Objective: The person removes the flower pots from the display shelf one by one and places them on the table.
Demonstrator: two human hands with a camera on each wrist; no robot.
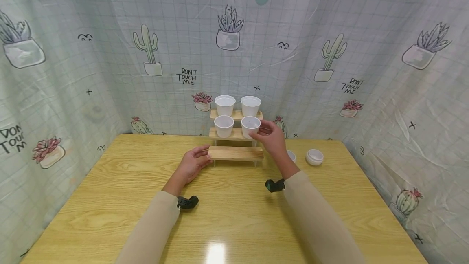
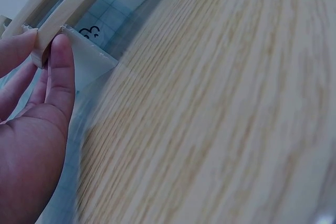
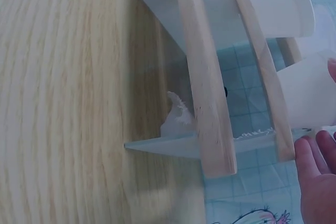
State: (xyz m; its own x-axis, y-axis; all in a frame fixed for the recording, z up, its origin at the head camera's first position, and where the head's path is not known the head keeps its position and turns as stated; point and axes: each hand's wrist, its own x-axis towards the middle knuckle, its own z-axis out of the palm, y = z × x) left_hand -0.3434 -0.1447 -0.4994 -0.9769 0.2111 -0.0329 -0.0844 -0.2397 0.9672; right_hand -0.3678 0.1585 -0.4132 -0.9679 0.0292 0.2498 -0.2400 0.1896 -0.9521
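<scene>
A three-tier wooden display stand (image 1: 235,153) with clear side supports stands toward the back of the table. My left hand (image 1: 191,163) pinches the left end of its bottom step, thumb on one face and fingers on the other in the left wrist view. My right hand (image 1: 272,135) holds a white cup (image 1: 249,128) at the right of the middle step, thumb at its front and fingers round its right side. To its left on that step is another white cup (image 1: 224,127). Two more, a left cup (image 1: 225,106) and a right cup (image 1: 250,106), stand on the top step.
On the table to the right sits a small stack of white bowls (image 1: 314,157). Another white bowl (image 1: 291,156) is partly hidden behind my right forearm. A cactus-print curtain (image 1: 234,68) hangs behind the table (image 1: 234,215) and along both sides.
</scene>
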